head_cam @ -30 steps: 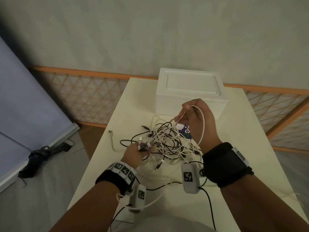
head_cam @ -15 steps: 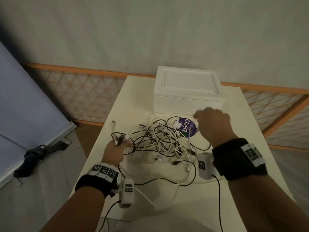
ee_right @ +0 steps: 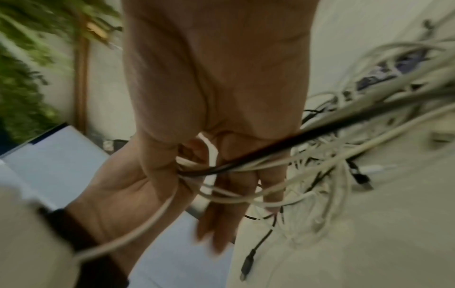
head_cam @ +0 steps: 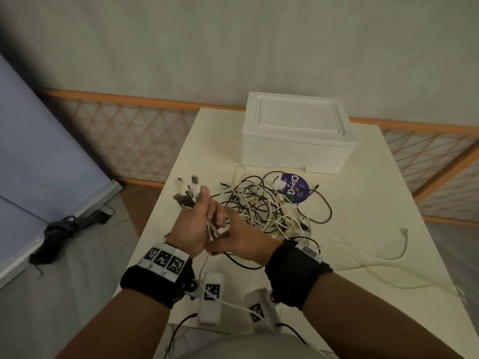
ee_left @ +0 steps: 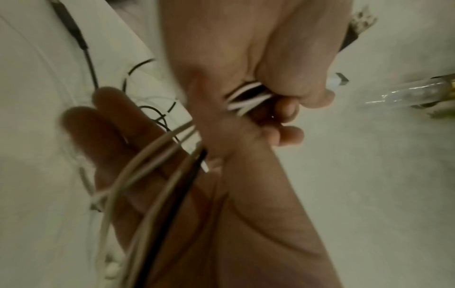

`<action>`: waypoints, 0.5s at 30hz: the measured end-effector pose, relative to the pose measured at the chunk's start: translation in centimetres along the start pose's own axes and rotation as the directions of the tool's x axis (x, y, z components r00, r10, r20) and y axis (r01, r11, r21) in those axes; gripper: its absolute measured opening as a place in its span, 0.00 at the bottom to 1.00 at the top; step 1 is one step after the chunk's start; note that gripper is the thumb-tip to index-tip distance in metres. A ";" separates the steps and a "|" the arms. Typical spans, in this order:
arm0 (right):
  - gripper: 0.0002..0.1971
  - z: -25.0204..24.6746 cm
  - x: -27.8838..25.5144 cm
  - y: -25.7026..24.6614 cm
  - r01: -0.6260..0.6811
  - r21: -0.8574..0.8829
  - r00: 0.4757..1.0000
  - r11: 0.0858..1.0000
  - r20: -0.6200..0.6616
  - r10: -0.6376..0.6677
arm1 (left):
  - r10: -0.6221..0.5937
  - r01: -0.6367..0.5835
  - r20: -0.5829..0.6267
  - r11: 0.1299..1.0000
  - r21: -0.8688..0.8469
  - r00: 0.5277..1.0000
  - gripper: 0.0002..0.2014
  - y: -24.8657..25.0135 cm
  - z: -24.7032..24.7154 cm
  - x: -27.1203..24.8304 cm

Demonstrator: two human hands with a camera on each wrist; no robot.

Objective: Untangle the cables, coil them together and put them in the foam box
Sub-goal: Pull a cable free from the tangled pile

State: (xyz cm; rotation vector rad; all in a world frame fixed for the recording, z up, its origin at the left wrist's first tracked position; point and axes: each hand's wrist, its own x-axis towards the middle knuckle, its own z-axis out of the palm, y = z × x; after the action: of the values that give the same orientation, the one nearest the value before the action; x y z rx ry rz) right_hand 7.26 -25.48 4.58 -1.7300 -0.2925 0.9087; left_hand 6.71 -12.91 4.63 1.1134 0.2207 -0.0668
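Both wrist views motion-blurred, cables (head_cam: 261, 203) vanishing inside the left hand (head_cam: 193, 224), right hand (head_cam: 242, 242) fingers partly hidden

Cream bench (head_cam: 363, 242). White foam box (head_cam: 295, 141), lid on, at 12 o'clock. Tangled black and white cables (head_cam: 269, 206) at centre. Purple round label (head_cam: 295, 187) just beside the box, partly under cables.

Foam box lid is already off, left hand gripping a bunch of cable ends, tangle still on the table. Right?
Not quite: the head view shows the foam box with its lid on. The left hand does grip the cable ends, and the tangle lies on the table.
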 end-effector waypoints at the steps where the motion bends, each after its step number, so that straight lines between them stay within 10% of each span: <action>1: 0.32 0.1 0.1 0.5 -0.022 0.059 0.998 0.998 0.066 0.018 | -0.003 0.003 0.021 1.000 -0.022 1.000 0.25 -0.4 -0.5 -0.2; 6: 0.03 -1.1 -0.6 0.8 0.036 -0.315 0.996 0.949 0.089 -0.008 | -0.092 0.094 0.020 0.990 -0.102 0.996 0.25 -2.3 -1.4 -1.4; 15: 0.09 -5.1 -2.5 4.2 -0.030 -0.820 0.998 0.571 0.004 0.057 | -0.123 0.076 -0.186 0.967 -0.244 0.975 0.26 -2.0 -3.5 -0.5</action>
State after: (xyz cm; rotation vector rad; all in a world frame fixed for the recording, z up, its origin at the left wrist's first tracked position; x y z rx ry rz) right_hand 8.06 -32.14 2.38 -2.6015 -0.8017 0.8891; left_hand 5.36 -10.72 1.54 0.8708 0.4537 -0.0177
